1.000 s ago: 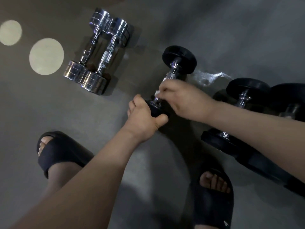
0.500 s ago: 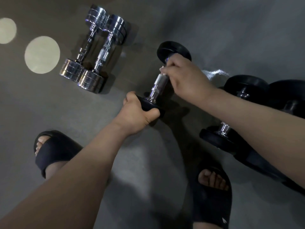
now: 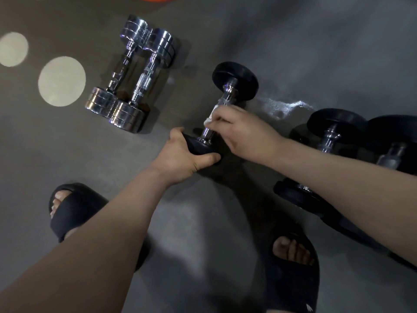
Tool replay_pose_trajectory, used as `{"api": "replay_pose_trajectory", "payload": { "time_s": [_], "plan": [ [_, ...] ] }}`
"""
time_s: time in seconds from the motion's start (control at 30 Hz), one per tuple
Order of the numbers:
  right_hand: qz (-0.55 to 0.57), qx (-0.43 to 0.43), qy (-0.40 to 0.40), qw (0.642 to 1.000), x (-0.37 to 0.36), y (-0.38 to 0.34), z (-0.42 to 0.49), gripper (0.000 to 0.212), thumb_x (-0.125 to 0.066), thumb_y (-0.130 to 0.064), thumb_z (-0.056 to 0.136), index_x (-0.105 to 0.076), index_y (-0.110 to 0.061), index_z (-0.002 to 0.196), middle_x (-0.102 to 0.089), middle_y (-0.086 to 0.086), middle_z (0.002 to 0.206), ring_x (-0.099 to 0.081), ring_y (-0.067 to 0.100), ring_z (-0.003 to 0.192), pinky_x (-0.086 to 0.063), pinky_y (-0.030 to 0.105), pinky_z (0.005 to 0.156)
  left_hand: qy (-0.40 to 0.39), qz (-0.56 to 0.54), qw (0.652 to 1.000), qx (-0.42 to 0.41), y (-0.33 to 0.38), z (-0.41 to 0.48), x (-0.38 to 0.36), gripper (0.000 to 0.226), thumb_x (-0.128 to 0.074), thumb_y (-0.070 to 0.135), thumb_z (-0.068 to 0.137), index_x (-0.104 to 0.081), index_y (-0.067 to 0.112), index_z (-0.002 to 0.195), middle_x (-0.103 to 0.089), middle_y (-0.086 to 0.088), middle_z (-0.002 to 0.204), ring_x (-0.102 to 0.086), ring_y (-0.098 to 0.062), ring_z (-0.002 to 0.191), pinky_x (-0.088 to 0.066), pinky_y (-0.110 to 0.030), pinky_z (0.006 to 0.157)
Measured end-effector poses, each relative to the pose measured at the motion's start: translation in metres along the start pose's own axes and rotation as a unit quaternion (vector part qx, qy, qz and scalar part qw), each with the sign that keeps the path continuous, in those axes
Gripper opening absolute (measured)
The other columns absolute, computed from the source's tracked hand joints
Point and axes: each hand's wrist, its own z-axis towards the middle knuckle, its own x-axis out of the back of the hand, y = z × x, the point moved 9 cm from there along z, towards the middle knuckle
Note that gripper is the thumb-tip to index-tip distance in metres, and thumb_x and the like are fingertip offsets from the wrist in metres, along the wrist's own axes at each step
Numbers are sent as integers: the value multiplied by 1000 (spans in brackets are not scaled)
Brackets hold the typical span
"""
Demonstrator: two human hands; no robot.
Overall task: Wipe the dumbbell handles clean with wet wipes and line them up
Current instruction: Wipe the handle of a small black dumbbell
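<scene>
Left hand (image 3: pixel 182 159) gripping a black dumbbell's (image 3: pixel 235 79) near end
A white wipe (image 3: pixel 208 120) is pinched against its handle (image 3: pixel 225 96) by the right hand (image 3: pixel 246 134).

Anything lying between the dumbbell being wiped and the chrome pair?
Nothing visible: only floor separates the dumbbell from the chrome pair. Left hand grips its plate; right hand holds the wipe.

Setting: workout area, gym or home. Evidence: bare grey floor (image 3: pixel 316 41); chrome dumbbell pair (image 3: pixel 144 82); black rubber-headed dumbbells (image 3: pixel 336 119); person wears black slides (image 3: pixel 76 208).
</scene>
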Motion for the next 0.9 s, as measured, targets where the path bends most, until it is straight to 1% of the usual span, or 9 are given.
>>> {"api": "replay_pose_trajectory", "payload": {
  "time_s": [0.13, 0.23, 0.33, 0.43, 0.57, 0.67, 0.77, 0.83, 0.9],
  "plan": [
    [-42, -129, 85, 987, 23, 40, 10, 31, -45, -8, 95, -69, 4, 111, -60, 17, 104, -61, 33, 89, -54, 44, 75, 10, 3, 1000, 1, -1, 1, 4, 119, -87, 52, 66, -20, 11, 155, -39, -6, 150, -44, -16, 130, -31, -17, 95],
    [-61, -123, 72, 988, 15, 30, 8, 26, -48, -5, 95, -66, 6, 111, -57, 15, 100, -58, 31, 83, -53, 43, 68, 21, 21, 1000, 0, -2, 3, 6, 118, -87, 53, 65, -22, 11, 154, -31, -5, 150, -38, -20, 137, -30, -19, 102],
    [-90, -126, 57, 986, 17, 37, 9, 25, -48, -7, 96, -63, 2, 114, -55, 14, 102, -56, 31, 79, -52, 44, 62, 37, 40, 999, 1, -1, 2, 10, 118, -86, 56, 64, -22, 12, 153, -27, -5, 147, -33, -23, 139, -30, -28, 114],
    [-130, -174, 75, 973, 22, 47, 11, 24, -55, -4, 93, -62, 1, 115, -54, 14, 101, -54, 31, 74, -51, 43, 55, 84, 37, 996, 4, 0, -5, 13, 110, -88, 52, 63, -28, 9, 144, -27, -3, 137, -32, -23, 135, -31, -28, 112],
    [-69, -166, 94, 979, 18, 47, 11, 35, -57, 0, 89, -63, 2, 124, -59, 17, 108, -61, 35, 84, -53, 41, 64, 110, 32, 993, -9, 4, -13, 12, 89, -87, 47, 66, -38, 7, 129, -25, 1, 119, -41, -23, 126, -36, -27, 108],
    [-27, -172, 130, 976, 19, 48, 11, 29, -55, -4, 94, -67, 2, 120, -61, 18, 110, -63, 34, 88, -55, 40, 71, 93, 40, 995, -2, 3, -12, 7, 81, -79, 46, 73, -38, 6, 129, -27, -1, 120, -40, -27, 126, -37, -32, 108],
    [7, -177, 162, 971, 17, 45, 13, 23, -58, -4, 95, -70, 2, 113, -62, 17, 106, -64, 31, 86, -56, 37, 75, 93, 39, 995, 5, 3, -8, 5, 81, -77, 44, 75, -36, 2, 131, -31, -10, 130, -39, -32, 127, -36, -35, 108],
    [31, -151, 144, 977, 12, 33, 14, 22, -57, -4, 95, -72, 1, 110, -62, 15, 104, -64, 28, 86, -53, 31, 77, 92, 47, 995, 6, 2, -6, 6, 84, -80, 44, 74, -35, 2, 131, -31, -12, 133, -37, -32, 128, -34, -34, 108],
    [51, -77, 70, 993, 0, 8, 13, 27, -49, -9, 97, -71, 0, 109, -61, 14, 104, -63, 28, 88, -54, 35, 78, 91, 62, 994, 4, 1, -5, 8, 88, -82, 44, 72, -34, 2, 131, -31, -12, 134, -35, -31, 129, -33, -31, 106]
  ]
}}
